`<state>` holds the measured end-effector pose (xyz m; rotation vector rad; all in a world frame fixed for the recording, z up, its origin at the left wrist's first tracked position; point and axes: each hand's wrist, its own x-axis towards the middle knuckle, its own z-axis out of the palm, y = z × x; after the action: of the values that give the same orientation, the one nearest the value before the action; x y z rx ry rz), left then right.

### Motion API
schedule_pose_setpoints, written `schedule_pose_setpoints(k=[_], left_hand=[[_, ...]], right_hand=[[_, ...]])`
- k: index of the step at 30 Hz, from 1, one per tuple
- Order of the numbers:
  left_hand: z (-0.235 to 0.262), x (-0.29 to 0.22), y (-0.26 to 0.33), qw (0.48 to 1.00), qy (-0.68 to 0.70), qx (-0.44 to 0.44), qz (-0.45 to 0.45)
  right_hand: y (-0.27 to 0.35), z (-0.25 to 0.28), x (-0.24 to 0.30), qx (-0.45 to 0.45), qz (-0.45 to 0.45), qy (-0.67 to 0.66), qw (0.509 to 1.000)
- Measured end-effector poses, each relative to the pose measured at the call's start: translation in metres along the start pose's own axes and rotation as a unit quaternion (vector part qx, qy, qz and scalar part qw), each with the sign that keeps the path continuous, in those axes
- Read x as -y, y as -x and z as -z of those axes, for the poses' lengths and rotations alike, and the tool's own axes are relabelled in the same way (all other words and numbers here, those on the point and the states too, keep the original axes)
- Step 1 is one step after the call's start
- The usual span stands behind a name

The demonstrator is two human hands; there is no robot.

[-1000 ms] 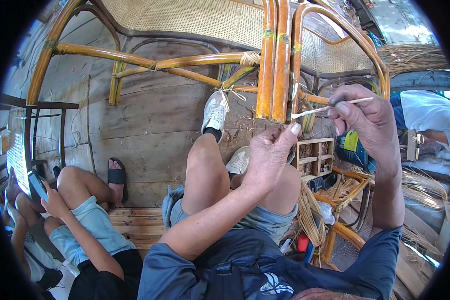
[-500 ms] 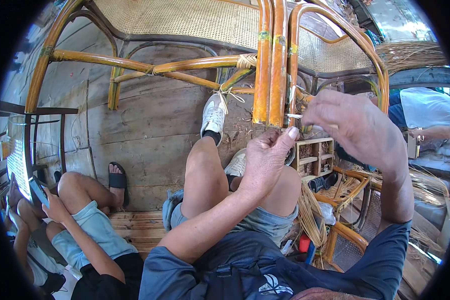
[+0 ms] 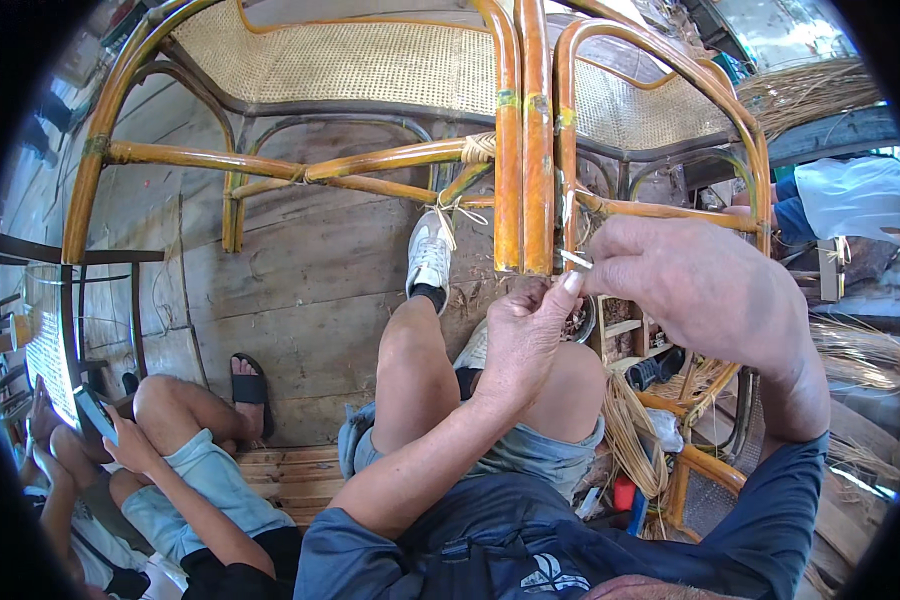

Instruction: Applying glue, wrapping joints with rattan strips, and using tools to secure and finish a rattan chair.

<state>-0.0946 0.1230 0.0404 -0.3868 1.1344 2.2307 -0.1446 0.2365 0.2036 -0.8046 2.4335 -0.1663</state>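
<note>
My left hand [image 3: 530,330] is in front of my knees. Its thumb and fingers are pressed together, and whatever they hold is hidden. Close against its thumb tip, my right hand [image 3: 695,290] has its fingers bent in a pinch. A short white strip [image 3: 574,259] sticks out at the right fingertips; its exact kind is unclear. Just beyond both hands, the glossy orange-brown poles [image 3: 523,200] of a rattan chair end side by side. The chair has a woven cane seat [image 3: 370,65] and a cane binding [image 3: 478,149] round one joint.
A wooden compartment box [image 3: 625,335] stands right of my knees, beside a bundle of cane strips [image 3: 632,440]. On the left, a seated person holds a phone [image 3: 94,410]. Another person in a white shirt [image 3: 855,195] is at far right. More cane bundles [image 3: 815,92] lie behind.
My right hand has come down and left with the white strip, meeting my left thumb. The view has shifted slightly, so the chair appears lower and further left.
</note>
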Motion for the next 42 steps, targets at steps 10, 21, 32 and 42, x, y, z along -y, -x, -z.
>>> schedule_pose_setpoints(k=[10,21,32,42], left_hand=[[0.004,0.003,0.001,0.998,-0.056,0.007,0.009],[0.009,-0.025,-0.010,0.976,-0.211,0.062,-0.008],[0.019,-0.021,0.000,0.957,-0.279,0.082,-0.003],[0.076,-0.030,0.023,0.916,-0.393,0.029,0.072]], right_hand=[[0.138,-0.098,-0.018,-0.459,-0.162,-0.349,0.801],[0.239,-0.408,0.037,-0.499,-0.533,-0.524,0.438],[0.205,-0.523,0.087,-0.206,-0.654,-0.540,0.488],[0.227,-0.517,0.194,-0.261,-0.622,-0.496,0.547]])
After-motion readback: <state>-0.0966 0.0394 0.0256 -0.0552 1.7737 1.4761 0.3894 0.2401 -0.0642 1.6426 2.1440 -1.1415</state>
